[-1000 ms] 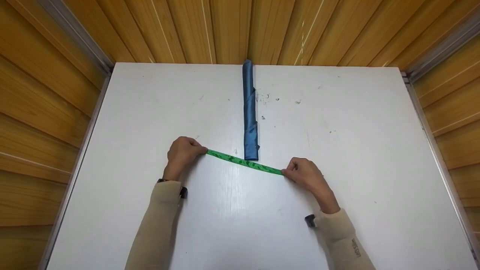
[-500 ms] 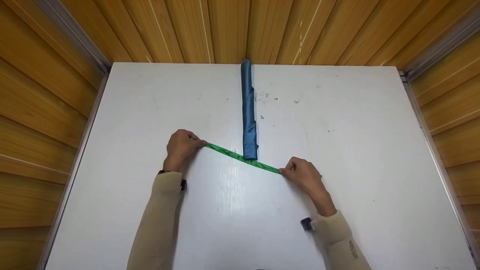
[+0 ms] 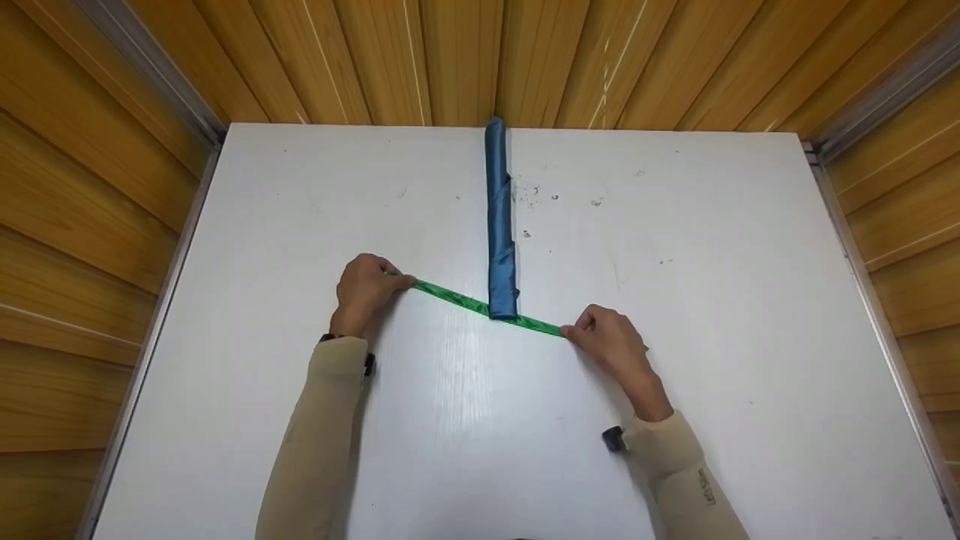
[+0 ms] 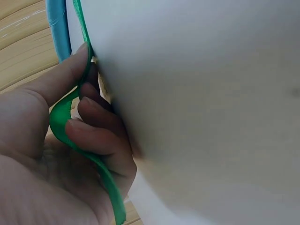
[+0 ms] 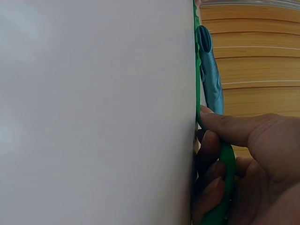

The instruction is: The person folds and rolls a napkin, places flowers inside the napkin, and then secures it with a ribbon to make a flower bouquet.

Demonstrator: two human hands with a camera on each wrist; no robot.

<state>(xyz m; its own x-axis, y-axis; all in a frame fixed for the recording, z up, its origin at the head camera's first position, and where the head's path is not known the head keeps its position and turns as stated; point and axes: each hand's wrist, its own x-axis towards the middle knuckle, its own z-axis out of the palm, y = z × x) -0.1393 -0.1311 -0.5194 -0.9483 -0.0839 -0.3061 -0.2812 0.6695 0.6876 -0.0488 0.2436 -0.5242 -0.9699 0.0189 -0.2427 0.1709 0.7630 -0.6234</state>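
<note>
A green satin ribbon [image 3: 454, 298] is stretched slantwise between both hands, low over the white table. My left hand [image 3: 365, 289] pinches it between thumb and fingers; in the left wrist view a loose tail of the ribbon [image 4: 60, 117] runs across the palm. My right hand [image 3: 611, 341] pinches the other side, and its tail of ribbon [image 5: 227, 161] hangs through the palm in the right wrist view. A rolled-up blue satin cloth [image 3: 501, 217] lies lengthwise ahead, its near end overlapping the ribbon, whose short stretch there is hidden beneath the roll.
The white table [image 3: 675, 225] reaches back to a wood-panelled wall [image 3: 457, 60], with similar panels on the left and right sides. The roll's far end reaches the table's back edge. Dark scuff marks [image 3: 529, 195] dot the surface right of the roll.
Both hands have moved slightly away from the body, the left one more. The ribbon has gone from in front of the blue roll's near end to underneath it.
</note>
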